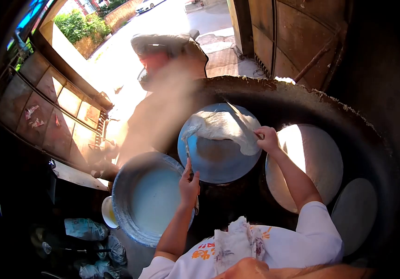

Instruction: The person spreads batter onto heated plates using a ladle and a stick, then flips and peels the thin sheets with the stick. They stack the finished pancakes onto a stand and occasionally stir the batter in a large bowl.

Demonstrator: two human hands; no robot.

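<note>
My left hand [190,185] is closed around the handle of a thin tool [187,149], whose upper end touches a pale, soft sheet [218,124]. The sheet lies folded across the upper part of a round metal plate [200,162]. My right hand [268,140] grips a flat scraper [240,116] at the right side of this plate, with its blade over the sheet. Below and left of the plate stands a large basin [151,197] of whitish liquid. To the right is a second round plate [308,167] with a pale surface.
A dark curved rim [302,92] runs behind the plates. At the far right lies a grey disc [356,216]. Plastic bags [86,229] and a small bowl [109,212] are at the lower left. Beyond the rim stands a covered vehicle [167,51], between open metal doors.
</note>
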